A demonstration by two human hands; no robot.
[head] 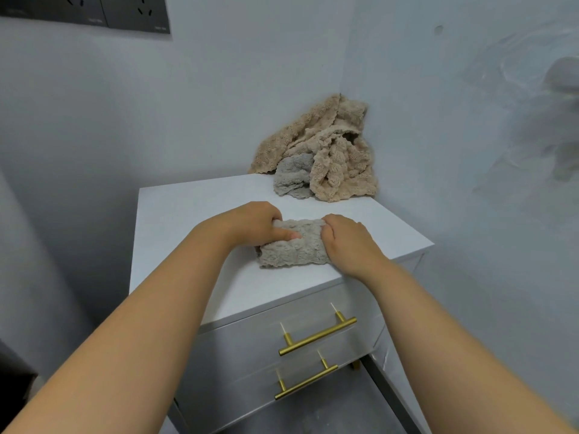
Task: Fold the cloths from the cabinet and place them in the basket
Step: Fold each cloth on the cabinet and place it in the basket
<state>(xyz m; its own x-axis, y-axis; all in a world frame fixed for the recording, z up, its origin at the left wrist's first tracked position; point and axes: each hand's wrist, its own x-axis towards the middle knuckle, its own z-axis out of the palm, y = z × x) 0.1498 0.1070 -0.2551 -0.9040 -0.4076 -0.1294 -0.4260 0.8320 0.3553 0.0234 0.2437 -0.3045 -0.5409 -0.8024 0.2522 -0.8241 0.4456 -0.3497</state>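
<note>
Left grip (253, 225) and right grip (347, 242) each clasp an end of the grey cloth (293, 245), lying near the cabinet (194, 214) front edge; crumpled pile (322, 151) at rear corner.

**A:** Both arms are stretched out ahead, bare. The left forearm (141, 324) comes in from the lower left and the right forearm (438, 324) from the lower right, angling toward each other.

**B:** The hands are close together but apart. The left hand (250, 225) is knuckles up, its fingers (275, 214) curled over the left end of the grey cloth (294, 249). Its thumb (286, 235) lies flat across the top, pointing at the other hand.

**A:** The right hand (347, 245) is back-up too, fingers tucked down into the right end of the cloth. The tips are hidden.

**B:** One grip on each end, both wrists low.
</note>
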